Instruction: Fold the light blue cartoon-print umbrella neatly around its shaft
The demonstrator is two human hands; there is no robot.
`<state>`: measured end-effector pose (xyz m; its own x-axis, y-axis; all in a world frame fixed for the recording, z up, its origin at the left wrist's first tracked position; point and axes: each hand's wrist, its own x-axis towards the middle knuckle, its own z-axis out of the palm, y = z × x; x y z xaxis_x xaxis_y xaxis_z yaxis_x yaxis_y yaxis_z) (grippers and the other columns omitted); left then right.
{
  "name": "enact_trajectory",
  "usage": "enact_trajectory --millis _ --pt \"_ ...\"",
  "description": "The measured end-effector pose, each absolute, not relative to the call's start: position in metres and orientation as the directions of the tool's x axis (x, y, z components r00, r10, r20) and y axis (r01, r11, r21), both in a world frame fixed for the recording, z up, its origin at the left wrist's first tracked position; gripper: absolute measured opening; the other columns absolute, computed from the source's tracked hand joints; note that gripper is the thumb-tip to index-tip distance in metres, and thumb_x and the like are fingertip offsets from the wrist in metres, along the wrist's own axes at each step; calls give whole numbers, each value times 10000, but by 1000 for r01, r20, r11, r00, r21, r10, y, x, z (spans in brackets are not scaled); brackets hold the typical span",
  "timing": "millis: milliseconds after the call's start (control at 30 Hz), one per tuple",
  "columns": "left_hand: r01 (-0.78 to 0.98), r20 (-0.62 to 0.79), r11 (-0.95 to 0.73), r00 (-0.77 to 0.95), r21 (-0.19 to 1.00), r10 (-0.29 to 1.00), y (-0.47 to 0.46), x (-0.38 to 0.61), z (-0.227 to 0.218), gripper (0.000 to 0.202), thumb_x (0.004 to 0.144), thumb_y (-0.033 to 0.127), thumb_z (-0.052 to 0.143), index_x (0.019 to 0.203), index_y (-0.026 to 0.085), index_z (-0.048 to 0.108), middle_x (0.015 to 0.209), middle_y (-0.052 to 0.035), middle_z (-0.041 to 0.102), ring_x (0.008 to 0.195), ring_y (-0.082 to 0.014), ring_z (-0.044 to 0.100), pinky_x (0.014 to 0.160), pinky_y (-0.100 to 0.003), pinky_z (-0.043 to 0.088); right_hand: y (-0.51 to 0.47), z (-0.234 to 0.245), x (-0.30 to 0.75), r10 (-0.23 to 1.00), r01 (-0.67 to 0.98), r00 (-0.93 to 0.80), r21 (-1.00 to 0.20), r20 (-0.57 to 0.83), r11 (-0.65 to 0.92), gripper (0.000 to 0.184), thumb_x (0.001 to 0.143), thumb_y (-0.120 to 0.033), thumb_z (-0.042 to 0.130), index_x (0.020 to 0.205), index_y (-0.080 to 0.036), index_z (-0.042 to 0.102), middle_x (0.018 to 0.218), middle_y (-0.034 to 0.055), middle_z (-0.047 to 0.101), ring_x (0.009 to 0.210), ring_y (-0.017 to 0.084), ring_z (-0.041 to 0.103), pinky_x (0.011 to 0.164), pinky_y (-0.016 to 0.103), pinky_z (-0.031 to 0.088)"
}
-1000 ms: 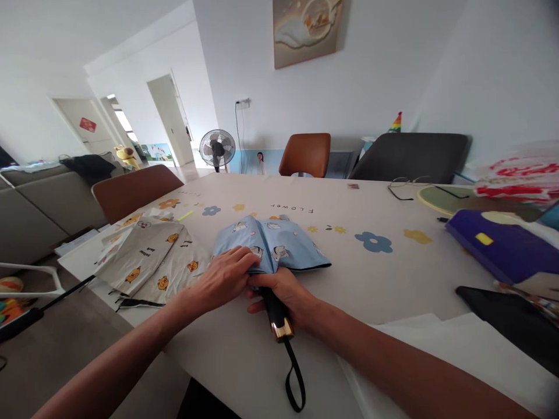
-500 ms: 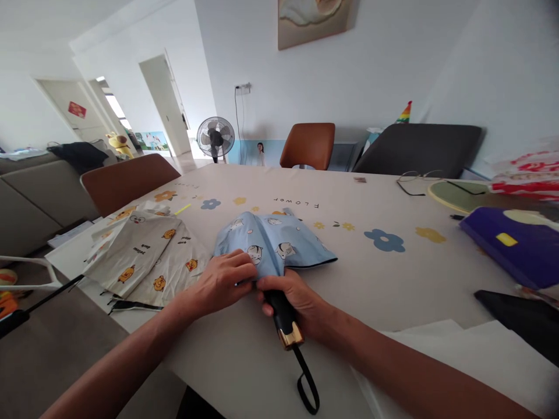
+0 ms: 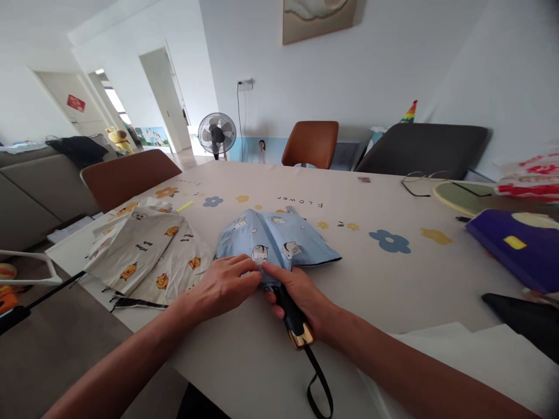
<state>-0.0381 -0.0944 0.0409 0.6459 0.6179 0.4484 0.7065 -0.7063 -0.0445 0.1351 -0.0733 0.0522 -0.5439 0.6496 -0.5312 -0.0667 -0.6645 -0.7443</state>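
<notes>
A light blue folding umbrella (image 3: 262,233) with cat-like drawings lies partly gathered on the table, its black handle (image 3: 292,308) pointing toward me. The handle ends in a gold cap with a black wrist strap (image 3: 317,372). My right hand (image 3: 301,294) wraps round the top of the handle, thumb on the cloth. Curled against the near edge of the blue canopy, my left hand (image 3: 231,282) pinches the fabric beside my right thumb. To its left rests a cream umbrella (image 3: 151,253) with yellow-orange figures, loosely folded, its shaft sticking out over the table's edge.
The pale table (image 3: 340,302) has printed flowers. At right lie a purple pouch (image 3: 510,247), a black flat case (image 3: 519,317), white sheets (image 3: 454,355), eyeglasses (image 3: 419,183) and a green round mat (image 3: 463,198). Chairs and a standing fan (image 3: 217,137) are beyond.
My right thumb has moved up onto the blue cloth, nearer my left fingers. The handle has shifted slightly right with my hand. The view has also shifted a little.
</notes>
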Motion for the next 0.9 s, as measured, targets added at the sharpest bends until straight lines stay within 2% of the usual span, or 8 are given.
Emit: enact_trajectory --millis 133,233,333,433,567,700,800,900 --pt "709 474 -702 597 65 647 -96 -38 42 151 831 165 447 703 175 528 738 -29 575 701 -113 532 593 -220 418 -73 53 135 664 -70 -525 -750 -533 -658 187 739 -324 601 771 -156 524 435 -49 454 304 59 387 268 151 314" --pt "692 476 -687 538 222 696 -97 -36 45 69 793 157 492 746 175 539 766 -27 595 722 -115 548 624 -224 434 -72 52 134 672 -76 -538 -765 -509 -640 170 725 -300 598 746 -142 539 445 -43 445 316 56 380 268 153 315" --pt "659 472 -631 439 410 765 -96 -35 48 61 775 155 504 813 177 546 813 -27 604 779 -121 562 709 -243 456 -72 49 134 709 -100 -538 -800 -456 -591 151 696 -266 606 755 -139 550 479 -39 449 352 60 388 273 158 327" --pt "673 518 -527 243 519 820 -93 -31 45 148 803 191 478 934 180 546 986 -60 589 971 -152 538 863 -299 431 -75 47 133 756 -81 -502 -847 -420 -525 190 659 -248 623 806 -148 556 493 -43 451 377 79 409 273 175 348" --pt "737 499 -374 58 563 865 -86 -19 32 399 829 279 454 1212 175 421 1329 -119 392 1259 -214 323 1034 -406 284 -81 46 131 778 22 -478 -891 -408 -454 205 674 -283 595 821 -145 558 413 -56 426 318 84 379 269 194 344" --pt "750 377 -206 -62 629 924 -71 -5 30 576 817 337 458 1323 119 291 1451 -146 158 1343 -243 97 1088 -425 148 -85 40 129 793 71 -487 -921 -367 -383 148 688 -296 563 707 -155 522 379 -54 428 277 82 375 260 194 328" --pt "660 264 -40 -243 750 934 -53 -2 42 640 807 340 457 1350 83 236 1463 -148 97 1349 -226 41 1099 -368 104 -88 35 129 790 79 -502 -928 -352 -363 116 690 -273 537 715 -167 495 375 -61 432 268 87 376 258 202 339" --pt "478 169 63 -426 876 889 -39 -2 54 651 803 366 456 1354 101 234 1463 -134 119 1349 -214 69 1093 -326 95 -90 36 128 783 72 -521 -932 -340 -356 114 681 -260 535 720 -176 468 380 -70 425 279 88 381 260 200 348"
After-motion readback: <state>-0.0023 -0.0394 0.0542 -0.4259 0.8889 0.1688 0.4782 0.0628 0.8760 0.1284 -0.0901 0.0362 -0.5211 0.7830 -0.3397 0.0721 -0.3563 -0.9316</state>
